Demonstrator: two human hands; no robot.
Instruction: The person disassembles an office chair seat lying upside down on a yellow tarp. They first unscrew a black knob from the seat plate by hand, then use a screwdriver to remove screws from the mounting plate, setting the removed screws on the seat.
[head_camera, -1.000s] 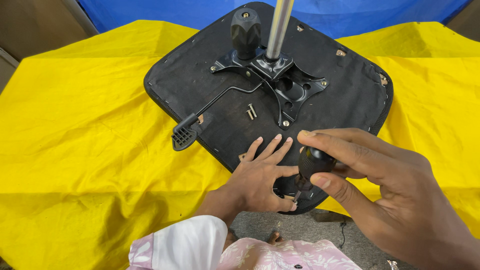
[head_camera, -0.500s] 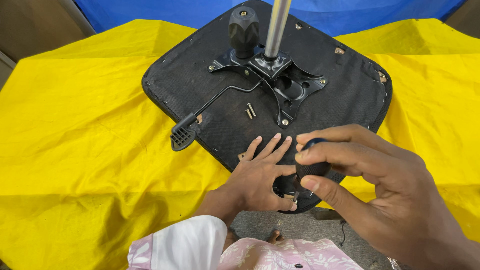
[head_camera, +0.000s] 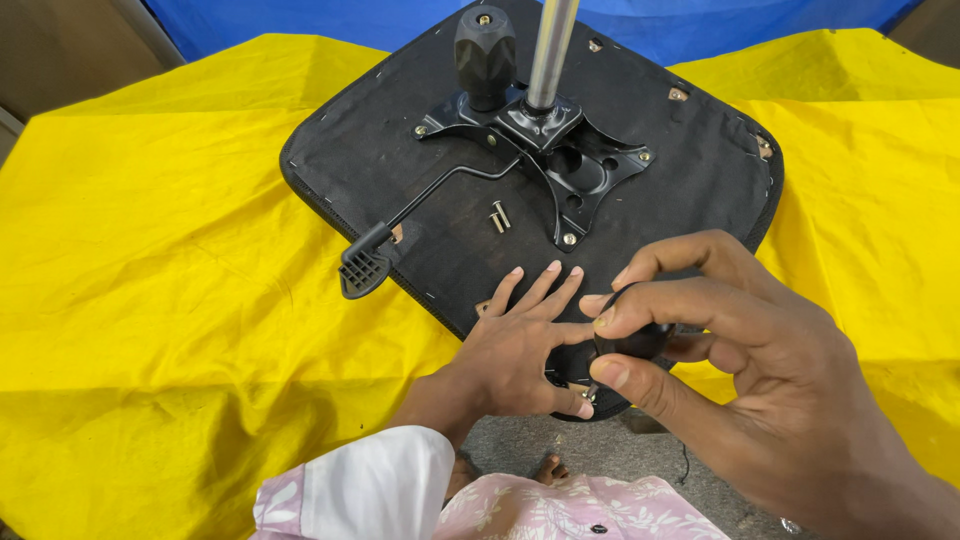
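1. Yellow cloth (head_camera: 150, 300): spread wide over the work surface, creased, running under everything else. A blue sheet (head_camera: 300, 25) shows along the far edge.
2. Seat base (head_camera: 690, 150): black, rounded-square, lying underside up on the cloth. Its near corner hangs over the cloth edge toward the person, with grey floor (head_camera: 600, 460) below.
3. Metal plate (head_camera: 570, 165): black bracket bolted at the middle of the seat base. A shiny steel tube (head_camera: 550, 50) stands upright from it; a black ribbed knob (head_camera: 485, 55) sits just to its left.
4. Lever (head_camera: 440, 195): thin black rod running from the plate out toward the left edge of the seat base, ending in a flat black paddle (head_camera: 362, 268) that overhangs the cloth.
5. Right hand (head_camera: 760, 370): fingers curled, thumb and forefinger pinched round a small black rounded handle (head_camera: 630, 342) at the near corner of the seat base. Grip closed on it; what lies under the handle is hidden.
6. Left hand (head_camera: 510, 355): flat, palm down, fingers spread and pressed on the seat base just beside the handle. It holds nothing; thumb tip lies near the base's edge.
7. Two small screws (head_camera: 497, 216): silver, loose, side by side on the seat base, between the lever and the plate, well apart from both hands.
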